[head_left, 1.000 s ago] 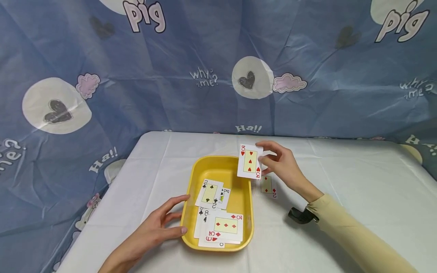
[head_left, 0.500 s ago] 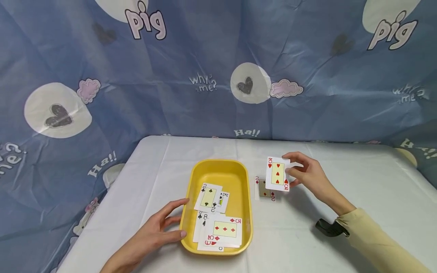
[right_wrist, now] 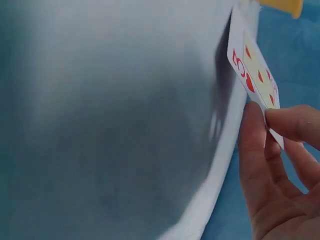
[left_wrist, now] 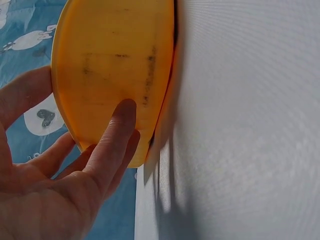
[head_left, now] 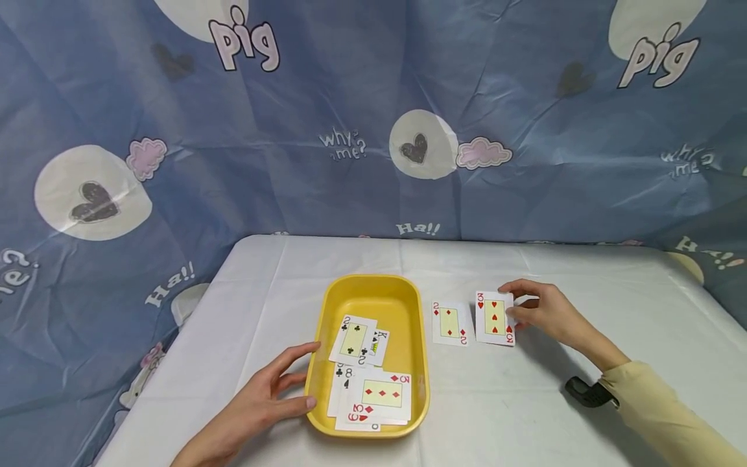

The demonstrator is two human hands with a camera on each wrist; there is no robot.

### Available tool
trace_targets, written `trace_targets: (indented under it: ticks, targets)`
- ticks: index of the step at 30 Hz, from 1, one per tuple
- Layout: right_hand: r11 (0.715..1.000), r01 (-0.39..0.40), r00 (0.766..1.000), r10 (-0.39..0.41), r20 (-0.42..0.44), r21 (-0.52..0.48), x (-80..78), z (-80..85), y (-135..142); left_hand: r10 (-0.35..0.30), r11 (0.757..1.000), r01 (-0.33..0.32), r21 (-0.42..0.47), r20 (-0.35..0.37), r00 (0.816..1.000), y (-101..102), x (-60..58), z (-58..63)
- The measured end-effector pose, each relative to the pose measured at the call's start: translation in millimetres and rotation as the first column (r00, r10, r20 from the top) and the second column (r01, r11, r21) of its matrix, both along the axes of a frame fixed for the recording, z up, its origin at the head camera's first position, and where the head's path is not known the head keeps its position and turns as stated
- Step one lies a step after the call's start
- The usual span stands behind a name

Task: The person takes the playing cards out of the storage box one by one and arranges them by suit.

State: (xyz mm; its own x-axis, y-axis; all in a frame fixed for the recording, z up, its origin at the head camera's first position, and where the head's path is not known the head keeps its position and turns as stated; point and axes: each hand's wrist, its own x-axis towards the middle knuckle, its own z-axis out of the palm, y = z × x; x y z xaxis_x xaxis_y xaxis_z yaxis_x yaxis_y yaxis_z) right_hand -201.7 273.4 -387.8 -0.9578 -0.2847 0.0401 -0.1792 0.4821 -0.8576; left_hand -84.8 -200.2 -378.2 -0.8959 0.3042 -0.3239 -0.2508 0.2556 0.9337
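My right hand [head_left: 547, 312] pinches the right edge of a three of hearts playing card [head_left: 494, 318]. In the right wrist view the card [right_wrist: 254, 72] stands tilted, with thumb and fingers on its edge and a shadow beside it on the cloth. Just left of it lies a face-up two of diamonds [head_left: 449, 323]. My left hand [head_left: 265, 395] rests its fairly straight fingers and thumb against the left side of a yellow tray [head_left: 425, 363]. In the left wrist view those fingers touch the outer wall of the tray [left_wrist: 110, 60].
Inside the tray lie a two of clubs [head_left: 353, 340], a partly covered king [head_left: 379, 350], a three of diamonds [head_left: 382, 394] and several overlapped cards. A white cloth [head_left: 496, 402] covers the table. Behind it hangs a blue printed cloth [head_left: 327, 201].
My right hand has carried the three of hearts from the tray's upper right edge rightward, past the two of diamonds, and lowered it to the table. My left hand stays at the tray.
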Motion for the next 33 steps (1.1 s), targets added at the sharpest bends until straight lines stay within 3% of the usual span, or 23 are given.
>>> trace_targets:
  ticks: [8,17,26,33]
  targets:
    - [0.97,-0.014,0.997,0.031,-0.067,0.243,-7.7,-7.3,6,-0.002,1.0,0.002,0.015,0.005,1.0,-1,0.3,-1.8]
    - [0.95,-0.027,0.996,0.052,-0.072,0.311,-11.6,-10.8,7,-0.004,1.0,0.004,0.009,0.002,1.0,-1,0.8,-3.1]
    - [0.966,0.005,0.972,0.056,-0.23,0.26,-6.9,-4.5,-7,-0.007,1.0,0.007,-0.003,-0.009,1.0,-1,1.4,-1.4]
    - [0.991,-0.113,0.962,0.128,-0.242,0.075,-7.4,11.0,-54,-0.01,1.0,0.01,-0.012,-0.008,1.0,0,0.8,0.3]
